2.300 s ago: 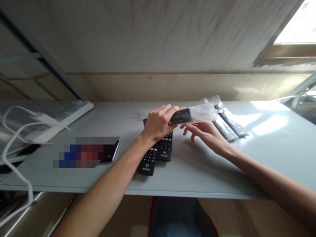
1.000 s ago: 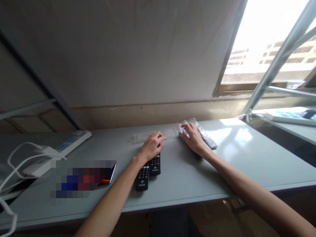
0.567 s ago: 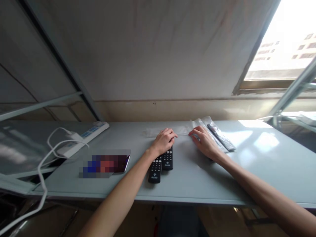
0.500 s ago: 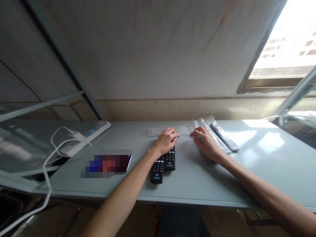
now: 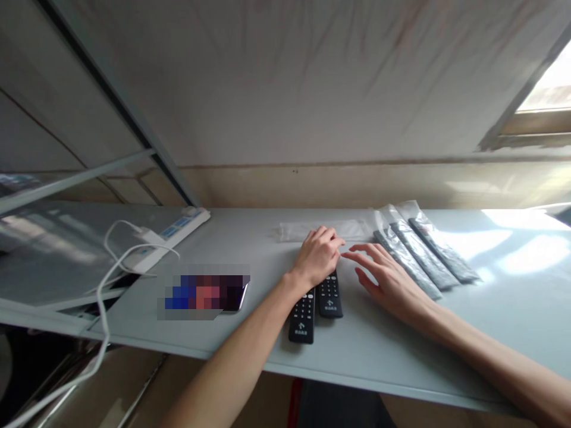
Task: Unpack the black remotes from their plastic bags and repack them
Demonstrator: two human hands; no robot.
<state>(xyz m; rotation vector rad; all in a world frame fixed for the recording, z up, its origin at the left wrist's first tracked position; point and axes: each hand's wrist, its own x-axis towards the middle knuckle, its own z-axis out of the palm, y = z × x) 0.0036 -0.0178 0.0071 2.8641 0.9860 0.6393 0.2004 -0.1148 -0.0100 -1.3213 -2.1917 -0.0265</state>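
In the head view, the left hand [image 5: 317,255] lies near the middle of the frame, palm down over the upper ends of two black remotes. The nearer remote [image 5: 302,321] sits just below centre, its lower buttons and pale lettering in sight; the other remote [image 5: 330,297] is close beside it, to the right and a little higher. The left hand's grip is bent at the fingers, but its underside is hidden, so I cannot tell whether it has hold of either remote. The right hand [image 5: 387,279], right of centre, has a loose, open grip with fingers spread and nothing held; its fingertips point at the left hand and come very near it.

Further right, three clear bags [image 5: 422,252] with long dark contents lie side by side, slanting down to the right. A flat clear wrapper [image 5: 294,232] stretches behind the left hand. At lower left of centre, a phone [image 5: 236,304] lies on the grey counter [image 5: 370,356], partly pixelated. A white power strip [image 5: 187,229] and white cable [image 5: 103,315] occupy the left of the frame.
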